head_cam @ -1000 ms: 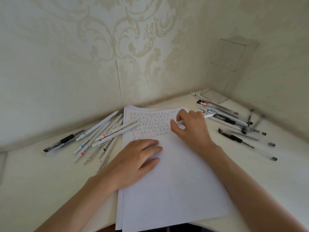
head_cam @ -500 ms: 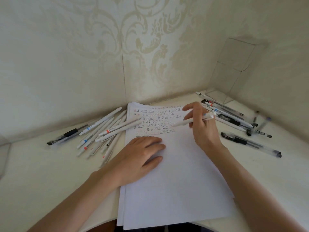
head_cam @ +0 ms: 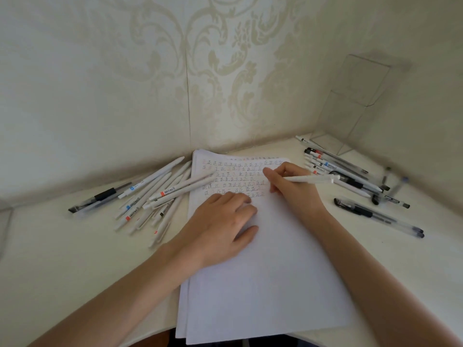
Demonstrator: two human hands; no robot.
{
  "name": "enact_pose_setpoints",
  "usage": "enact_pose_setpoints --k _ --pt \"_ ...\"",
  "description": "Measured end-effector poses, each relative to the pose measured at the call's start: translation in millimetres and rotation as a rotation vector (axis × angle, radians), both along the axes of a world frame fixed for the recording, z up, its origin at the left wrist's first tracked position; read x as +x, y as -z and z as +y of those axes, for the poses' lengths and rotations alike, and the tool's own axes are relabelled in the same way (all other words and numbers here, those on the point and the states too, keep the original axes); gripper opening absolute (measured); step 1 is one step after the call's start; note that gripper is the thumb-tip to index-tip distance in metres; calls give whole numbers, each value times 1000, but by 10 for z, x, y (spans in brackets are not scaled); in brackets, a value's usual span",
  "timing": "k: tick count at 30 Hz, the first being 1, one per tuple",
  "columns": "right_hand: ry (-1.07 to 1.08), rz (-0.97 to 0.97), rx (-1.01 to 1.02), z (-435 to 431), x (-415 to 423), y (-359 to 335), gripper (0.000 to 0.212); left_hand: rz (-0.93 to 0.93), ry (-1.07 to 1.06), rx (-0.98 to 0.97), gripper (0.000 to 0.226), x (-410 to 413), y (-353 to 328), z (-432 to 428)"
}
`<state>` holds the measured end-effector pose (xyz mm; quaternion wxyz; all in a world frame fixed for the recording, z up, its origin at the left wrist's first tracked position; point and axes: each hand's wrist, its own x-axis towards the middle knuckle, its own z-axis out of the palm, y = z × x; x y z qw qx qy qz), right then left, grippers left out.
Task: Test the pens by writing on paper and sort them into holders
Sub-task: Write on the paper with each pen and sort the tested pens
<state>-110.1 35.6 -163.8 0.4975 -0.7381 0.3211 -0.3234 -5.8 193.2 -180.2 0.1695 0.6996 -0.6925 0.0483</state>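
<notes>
The right hand (head_cam: 292,189) pinches a white pen (head_cam: 313,179) over the written rows at the far end of the paper (head_cam: 263,284); its tip is hidden. The left hand (head_cam: 220,229) lies flat on the sheet, fingers relaxed. A left pile (head_cam: 155,194) and a right pile (head_cam: 350,176) flank the paper. A clear holder (head_cam: 355,101) stands far right.

Bare forearms (head_cam: 140,284) (both alike) — left hand (head_cam: 220,221) and right hand (head_cam: 290,186) bare too, slender-fingered.

Paper (head_cam: 263,284) lies central on the worktop (head_cam: 62,259). A pen heap (head_cam: 165,191) lies at ten o'clock, a second heap (head_cam: 350,182) at two o'clock, a holder (head_cam: 355,101) standing behind that, in the corner.
</notes>
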Motion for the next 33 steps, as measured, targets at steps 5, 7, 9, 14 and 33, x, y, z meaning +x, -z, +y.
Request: enact_pose_setpoints --k 5,7,9,14,33 --pt "43 70 -51 -77 -25 16 24 72 108 135 60 -93 47 -217" --pt "67 91 -84 -102 -10 27 28 70 107 128 64 -77 84 -221" --pt "71 101 -111 -107 6 45 29 57 113 105 62 -82 71 -201" --pt "18 112 -162 -85 1 55 25 62 97 88 50 -89 71 -183" --pt "17 186 -241 -115 34 111 32 62 83 85 51 -99 81 -185"
